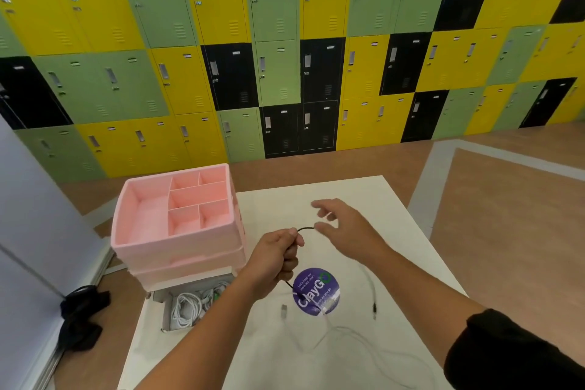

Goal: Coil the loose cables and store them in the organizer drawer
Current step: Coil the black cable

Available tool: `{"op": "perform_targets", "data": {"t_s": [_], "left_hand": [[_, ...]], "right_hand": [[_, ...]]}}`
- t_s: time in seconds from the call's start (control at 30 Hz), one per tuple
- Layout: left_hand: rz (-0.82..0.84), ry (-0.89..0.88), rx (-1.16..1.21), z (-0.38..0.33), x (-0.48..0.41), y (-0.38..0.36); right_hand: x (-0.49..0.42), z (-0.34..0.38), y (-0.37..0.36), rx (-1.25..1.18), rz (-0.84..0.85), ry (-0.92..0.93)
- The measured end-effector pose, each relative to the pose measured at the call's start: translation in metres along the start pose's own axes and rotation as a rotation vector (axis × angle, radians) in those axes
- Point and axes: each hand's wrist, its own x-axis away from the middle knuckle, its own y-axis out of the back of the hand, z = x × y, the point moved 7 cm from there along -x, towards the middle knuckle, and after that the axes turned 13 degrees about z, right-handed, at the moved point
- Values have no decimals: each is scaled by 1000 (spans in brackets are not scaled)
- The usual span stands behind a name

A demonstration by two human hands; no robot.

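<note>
Two hands share one black cable [305, 228]: the left hand [275, 258] has its fingers curled tight round it, fist upright over the table, while the right hand [343, 228] is spread loose, fingers straight, holding nothing that I can make out. From the top of the left fist the cable arcs up and across toward the right hand, and its visible run ends at the right fingertips [319, 226] — whether they touch it is too blurred to tell. The next move turns on that short arc. Its long axis runs from fist to open hand, so the right hand is the nearer one to catch it and lay it back over the left as a loop. Below the left fist the rest of the cable drops toward the person and trails across a round purple sticker [316, 291] on the white table [395, 199]. On the near side of the right hand lie loose white cables [370, 283], not yet coiled. Beyond the left hand, on its outer side, stands the pink organizer [152, 250]. Just under the left forearm a drawer [164, 310] at the organizer's foot is pulled open — coiled white cables [185, 310] already lie in it, so I judge the task partway done.
</note>
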Motion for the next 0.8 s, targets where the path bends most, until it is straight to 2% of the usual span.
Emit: {"op": "perform_targets", "data": {"t_s": [0.07,0.13,0.27,0.33,0.4,0.47,0.6,0.7,0.8], "left_hand": [[31,2,18,0,-2,-5],[44,7,56,2,-3,-6],[41,23,191,4,2,-2],[44,34,232,4,5,0],[43,33,315,3,6,-2],[37,-8,496,-5,2,-5],[-7,-123,723,-37,-12,-6],[-118,-195,769,-48,-19,0],[-232,-271,700,-49,-22,13]], "right_hand": [[-3,12,-18,8,124,30],[-7,16,-23,10,145,28],[-7,11,5,-18,-111,0],[-6,6,9,-13,-126,-18],[-6,5,6,-15,-101,-28],[-5,5,0,-51,-80,-33],[-3,5,-34,-179,118,-40],[0,8,-53,-275,178,-46],[3,12,-66,-221,236,-81]]}}
